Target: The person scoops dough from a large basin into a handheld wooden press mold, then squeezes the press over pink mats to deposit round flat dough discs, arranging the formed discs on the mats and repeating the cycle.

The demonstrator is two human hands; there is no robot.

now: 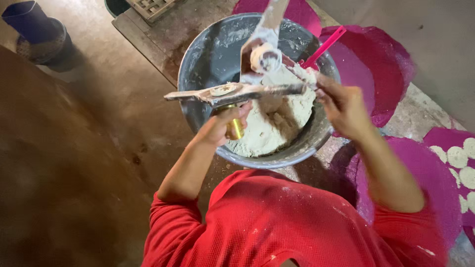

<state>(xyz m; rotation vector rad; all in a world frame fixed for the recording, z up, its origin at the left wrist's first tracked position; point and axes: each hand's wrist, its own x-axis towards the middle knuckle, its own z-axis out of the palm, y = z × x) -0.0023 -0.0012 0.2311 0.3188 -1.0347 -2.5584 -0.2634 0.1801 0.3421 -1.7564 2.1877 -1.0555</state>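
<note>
Presently the work centres on a hand press [237, 91], a dough-smeared device with a flat cross arm lying level over the grey basin [208, 59] and an upright lever rising toward the top of the view. A brass-coloured cylinder [234, 126] hangs beneath the cross arm. The left hand [222, 123] is closed around this cylinder, holding the press above the near side of the basin. The right hand [344, 106] is closed on the far end of the cross arm; a pink-handled utensil [324, 47] appears to run up from the same grip, though motion blur prevents certainty.

The basin holds a mass of pale dough [277, 118], heaped toward the right wall, with smears on the inner wall. A round lump of dough [264, 57] sits on the upright part of the press.

Judged from this, the step in hand is loading or readying the press over the basin. The next move would call for a steady hold on the cylinder and a controlled stroke of the lever.

Around the basin lie magenta round mats [376, 69]; the one at the right edge carries pale dough discs [457, 158] in rows. A dark boot [34, 29] stands on the floor at upper left. The person wears a red top [277, 222], dusted with flour.
</note>
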